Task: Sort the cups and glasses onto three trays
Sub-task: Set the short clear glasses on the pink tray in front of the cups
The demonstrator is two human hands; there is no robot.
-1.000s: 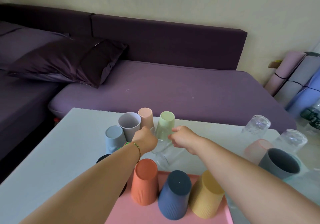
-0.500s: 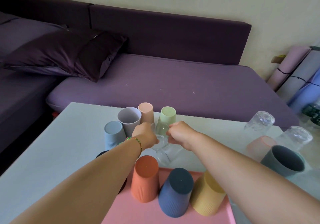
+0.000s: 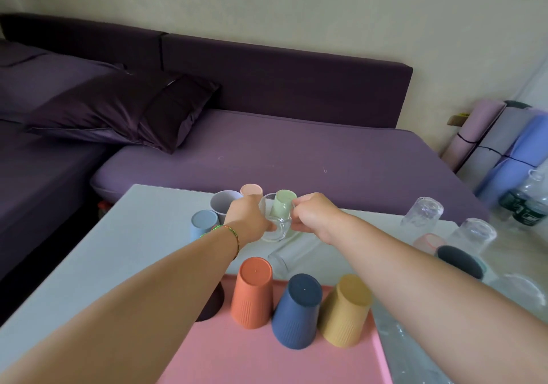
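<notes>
My left hand [image 3: 249, 220] and my right hand [image 3: 314, 214] grip a clear glass [image 3: 275, 223] from both sides, above the table's far middle. It hangs in front of an upside-down green cup [image 3: 285, 205]. A second clear glass [image 3: 292, 254] lies on its side on the table below. On the pink tray [image 3: 237, 354] stand an orange cup [image 3: 253, 291], a navy cup [image 3: 298, 309] and a yellow cup [image 3: 345, 309], all upside down. A blue cup [image 3: 203, 223], a grey cup [image 3: 222, 202] and a peach cup [image 3: 251, 190] cluster behind my left hand.
Two upturned clear glasses [image 3: 422, 211] [image 3: 474, 232], a pink cup [image 3: 428, 242] and a dark grey cup [image 3: 459, 262] stand at the right. A dark cup [image 3: 212, 303] peeks from under my left forearm. A purple sofa [image 3: 281, 158] lies beyond the table's far edge.
Both hands have closed on the clear glass and raised it off the table, up in front of the green cup. The glass lying on its side has stayed put.
</notes>
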